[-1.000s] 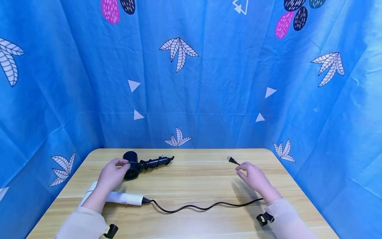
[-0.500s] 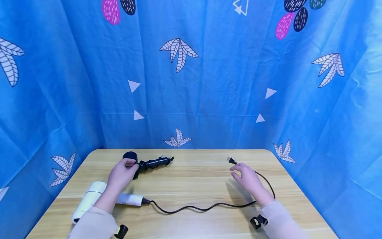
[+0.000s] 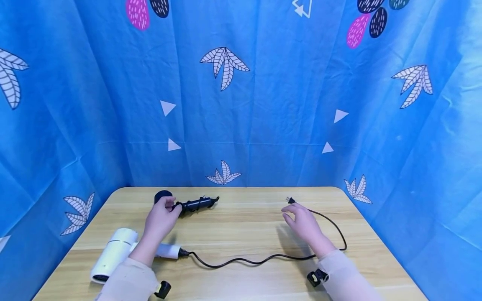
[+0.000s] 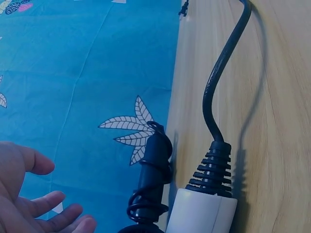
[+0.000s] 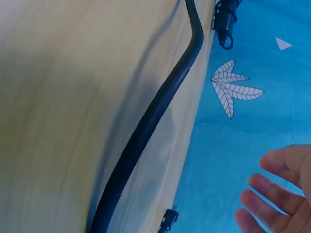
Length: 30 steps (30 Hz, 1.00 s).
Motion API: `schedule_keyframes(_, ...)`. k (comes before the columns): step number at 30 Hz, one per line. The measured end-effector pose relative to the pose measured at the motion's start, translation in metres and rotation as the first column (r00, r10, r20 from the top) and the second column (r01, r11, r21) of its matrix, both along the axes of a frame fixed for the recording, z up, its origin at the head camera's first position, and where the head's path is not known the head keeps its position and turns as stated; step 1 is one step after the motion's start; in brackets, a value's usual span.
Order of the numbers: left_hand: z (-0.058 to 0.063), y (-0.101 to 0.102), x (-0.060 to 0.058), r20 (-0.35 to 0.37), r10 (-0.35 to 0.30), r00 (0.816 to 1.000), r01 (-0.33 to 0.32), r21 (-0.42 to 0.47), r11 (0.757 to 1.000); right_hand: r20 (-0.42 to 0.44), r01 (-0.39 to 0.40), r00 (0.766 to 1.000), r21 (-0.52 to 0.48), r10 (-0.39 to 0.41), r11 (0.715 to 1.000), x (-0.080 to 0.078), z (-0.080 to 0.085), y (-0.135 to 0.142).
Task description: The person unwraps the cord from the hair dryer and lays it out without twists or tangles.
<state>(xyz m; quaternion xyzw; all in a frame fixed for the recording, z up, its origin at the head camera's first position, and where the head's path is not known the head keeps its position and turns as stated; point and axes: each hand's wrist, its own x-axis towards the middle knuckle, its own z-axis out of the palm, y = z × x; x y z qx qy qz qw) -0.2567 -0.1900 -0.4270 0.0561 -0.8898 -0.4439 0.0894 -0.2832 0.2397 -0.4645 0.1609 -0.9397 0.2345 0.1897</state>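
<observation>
On the left of the table lies a white hair dryer (image 3: 114, 256), its handle partly hidden behind my left forearm. Behind it is a black hair dryer (image 3: 198, 204) with its cord wound round the handle. My left hand (image 3: 162, 215) hovers over the white dryer, hiding part of the black one in the head view; its fingers are relaxed and hold nothing. The white dryer's black cord (image 3: 257, 262) runs right and loops back to its plug (image 3: 290, 200). My right hand (image 3: 301, 221) hovers above the table in front of that plug, fingers loosely bent around nothing.
The light wooden table (image 3: 241, 230) has rounded back corners. A blue curtain (image 3: 241, 113) with leaf and triangle prints hangs close behind it and along both sides.
My left hand has shifted right, uncovering more of the white dryer's body. My right hand has drifted left, so the cord's loop on the right shows. Both dryers and the plug stay put.
</observation>
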Motion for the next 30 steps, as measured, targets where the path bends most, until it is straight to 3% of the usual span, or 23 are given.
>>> schedule_keyframes(10, -0.003, 0.001, -0.003, -0.011, 0.033, 0.999, -0.033, 0.008, 0.999, -0.015, 0.005, 1.0, -0.029, -0.006, 1.0, -0.004, -0.002, -0.021)
schedule_keyframes(30, -0.004, -0.004, -0.019, -0.041, 0.118, 0.992, -0.117, 0.02, 0.993, 0.021, -0.055, 0.998, -0.067, 0.057, 0.996, -0.009, 0.008, -0.067)
